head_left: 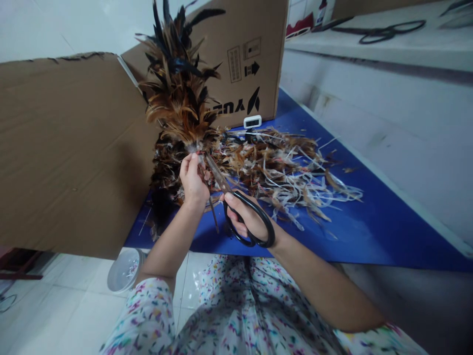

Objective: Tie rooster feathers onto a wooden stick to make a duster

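Note:
My left hand (193,180) is closed round the base of a feather duster (181,98), whose brown and black feathers stand upright above it. A thin stick comes out below that hand, slanting down. In my right hand (244,214) is a pair of scissors (223,183) with large black loop handles. Their blades point up and left, and the tips are at the base of the feathers, close to my left fingers. Whether the tips touch anything is too small to tell. Behind both hands lies a heap of loose feathers and pale strips (266,167).
A cardboard box (244,64) stands at the back, with a large cardboard flap (66,158) at left. By the box sits a small white digital device (253,122) on the blue tabletop (369,231). Another pair of scissors (388,32) lies on the ledge. A plastic tub (123,271) is below.

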### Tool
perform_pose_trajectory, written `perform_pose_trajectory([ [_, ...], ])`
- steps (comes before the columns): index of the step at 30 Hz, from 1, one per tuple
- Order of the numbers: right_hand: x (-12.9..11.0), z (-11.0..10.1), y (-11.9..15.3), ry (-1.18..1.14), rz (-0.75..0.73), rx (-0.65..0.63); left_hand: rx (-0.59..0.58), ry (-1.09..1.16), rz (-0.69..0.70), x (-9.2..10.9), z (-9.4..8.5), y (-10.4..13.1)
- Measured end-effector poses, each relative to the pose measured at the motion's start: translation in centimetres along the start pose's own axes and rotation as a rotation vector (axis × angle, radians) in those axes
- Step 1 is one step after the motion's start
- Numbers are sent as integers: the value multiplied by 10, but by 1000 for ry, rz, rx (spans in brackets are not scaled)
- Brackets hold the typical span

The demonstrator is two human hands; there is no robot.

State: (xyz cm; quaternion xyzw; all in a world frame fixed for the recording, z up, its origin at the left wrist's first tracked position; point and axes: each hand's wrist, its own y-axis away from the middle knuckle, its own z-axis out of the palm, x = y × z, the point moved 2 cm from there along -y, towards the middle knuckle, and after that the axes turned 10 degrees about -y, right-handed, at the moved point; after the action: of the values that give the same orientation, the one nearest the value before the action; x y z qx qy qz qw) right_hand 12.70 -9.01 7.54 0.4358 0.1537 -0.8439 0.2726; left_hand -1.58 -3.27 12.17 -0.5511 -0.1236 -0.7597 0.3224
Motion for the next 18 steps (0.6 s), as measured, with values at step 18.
perform_pose_trajectory([
  [18, 3, 0, 2, -28, 71, -15, -20, 16, -82, -2, -3, 3],
])
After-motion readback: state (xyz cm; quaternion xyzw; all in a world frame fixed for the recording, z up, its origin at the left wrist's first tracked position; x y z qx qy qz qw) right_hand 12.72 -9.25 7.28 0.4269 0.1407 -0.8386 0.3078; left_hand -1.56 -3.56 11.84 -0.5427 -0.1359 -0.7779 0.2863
